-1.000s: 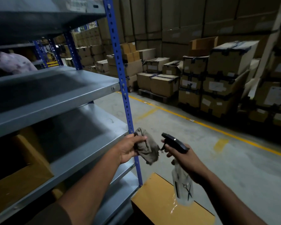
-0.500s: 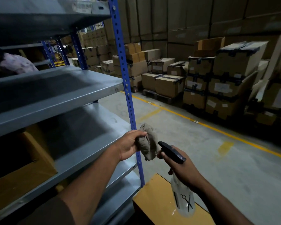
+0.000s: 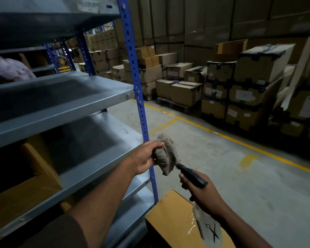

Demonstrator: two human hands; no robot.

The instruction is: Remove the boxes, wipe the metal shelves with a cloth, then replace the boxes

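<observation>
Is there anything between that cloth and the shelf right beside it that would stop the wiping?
Nothing visible. The left hand holds the cloth just off the shelf, whose near end lies bare. Only the blue post stands at that corner, and a box sits underneath.

Spray nozzle (image 3: 179, 165) now against cloth (image 3: 166, 154)

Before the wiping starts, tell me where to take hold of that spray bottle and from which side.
Grip the spray bottle at its narrow neck just under the black trigger head, as the right hand does. Come from behind, opposite the nozzle, since the nozzle points at the cloth held by the left hand. That likely leaves a finger free for the trigger.
</observation>
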